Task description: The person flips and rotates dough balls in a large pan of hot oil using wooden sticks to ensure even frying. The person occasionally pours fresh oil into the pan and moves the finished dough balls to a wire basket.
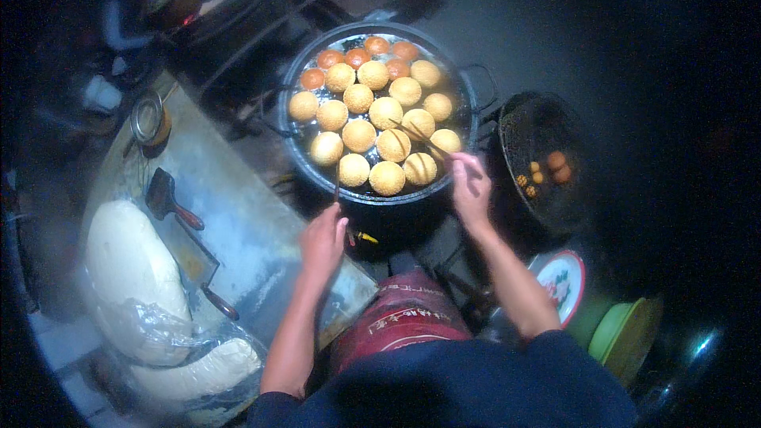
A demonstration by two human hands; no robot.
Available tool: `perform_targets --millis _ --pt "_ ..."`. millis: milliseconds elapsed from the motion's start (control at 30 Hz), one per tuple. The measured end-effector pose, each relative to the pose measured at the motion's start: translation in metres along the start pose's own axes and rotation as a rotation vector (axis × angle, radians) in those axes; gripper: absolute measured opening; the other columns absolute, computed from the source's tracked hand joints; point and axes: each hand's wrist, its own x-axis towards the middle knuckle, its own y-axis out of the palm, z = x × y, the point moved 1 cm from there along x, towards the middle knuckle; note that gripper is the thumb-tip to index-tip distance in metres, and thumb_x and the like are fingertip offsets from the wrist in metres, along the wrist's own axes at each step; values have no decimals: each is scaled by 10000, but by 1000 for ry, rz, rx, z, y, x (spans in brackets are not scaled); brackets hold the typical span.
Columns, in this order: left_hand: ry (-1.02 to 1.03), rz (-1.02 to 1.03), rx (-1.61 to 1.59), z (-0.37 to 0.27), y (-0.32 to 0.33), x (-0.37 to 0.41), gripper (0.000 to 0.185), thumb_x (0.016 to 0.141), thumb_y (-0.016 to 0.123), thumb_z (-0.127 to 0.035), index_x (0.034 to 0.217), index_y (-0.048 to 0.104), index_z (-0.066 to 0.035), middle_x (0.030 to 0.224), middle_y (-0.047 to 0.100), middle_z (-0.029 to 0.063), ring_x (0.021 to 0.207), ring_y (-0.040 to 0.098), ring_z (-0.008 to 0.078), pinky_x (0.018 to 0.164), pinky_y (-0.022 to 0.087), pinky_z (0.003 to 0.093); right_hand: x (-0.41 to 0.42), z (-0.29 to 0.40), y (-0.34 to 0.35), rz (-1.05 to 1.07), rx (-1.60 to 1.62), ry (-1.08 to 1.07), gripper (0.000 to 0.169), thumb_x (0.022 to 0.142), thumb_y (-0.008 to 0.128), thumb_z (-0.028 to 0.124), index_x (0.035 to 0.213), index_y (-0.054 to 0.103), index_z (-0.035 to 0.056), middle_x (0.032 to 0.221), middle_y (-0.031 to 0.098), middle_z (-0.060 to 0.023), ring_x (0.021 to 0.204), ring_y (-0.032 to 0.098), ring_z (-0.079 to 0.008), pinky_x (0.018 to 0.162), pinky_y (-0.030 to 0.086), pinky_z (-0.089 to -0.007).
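Observation:
A wide round pan (389,201) of dark oil is in front of me. Several golden sesame-coated balls (358,135) float across most of it, with smooth reddish-brown balls (358,59) along the far side. My left hand (323,235), just outside the near rim, grips a thin stick (337,181) that points in beside the nearest left ball. Over the right rim, my right hand (472,187) holds a pair of thin sticks like chopsticks (425,139). Their tips reach over the balls right of the middle; whether they touch one is unclear.
Left of me, a worktop (250,190) carries dough (128,267) partly under plastic film, a scraper (159,193), a cleaver (196,255) and a strainer (145,122). To the right are a mesh basket (517,178) with several balls, an enamel plate (571,291) and a green basin (612,330).

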Motion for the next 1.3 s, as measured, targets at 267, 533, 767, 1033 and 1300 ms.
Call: perform_targets --millis 267,533,767,1033,1300 --pt "-125 71 -15 -18 0 0 340 1036 668 -269 1298 660 -53 1062 763 211 968 741 417 835 571 520 27 -24 52 -24 74 21 226 1075 654 159 1220 722 -1 1086 751 -68 1028 683 -138 901 538 -305" --pt "-190 57 -61 -27 4 -14 301 1045 671 -205 1298 666 -41 1040 770 178 922 760 295 829 571 393 19 -18 58 180 -153 -366 165 1036 663 38 1198 689 20 1086 744 -115 963 723 -231 866 564 -332" --pt "-245 14 -253 -29 23 -23 308 1064 650 -196 1298 658 3 1119 772 122 1020 716 185 922 553 362 -26 15 15 246 68 -351 159 1014 656 36 1166 696 19 1022 689 -172 927 694 -315 816 550 -383" --pt "-342 -54 -390 -67 22 -30 344 1103 606 -215 1351 627 22 1206 751 123 1145 690 192 1018 520 352 -81 5 -5 246 141 -211 153 1012 647 13 1145 722 1 1074 724 -163 986 712 -300 875 564 -380" --pt "-278 10 -467 -121 31 -48 361 1111 591 -172 1417 587 20 1285 734 140 1235 670 213 1078 493 343 -84 -5 -39 173 192 -47 160 1020 645 24 1151 733 -5 1136 743 -157 1042 729 -289 933 570 -372"
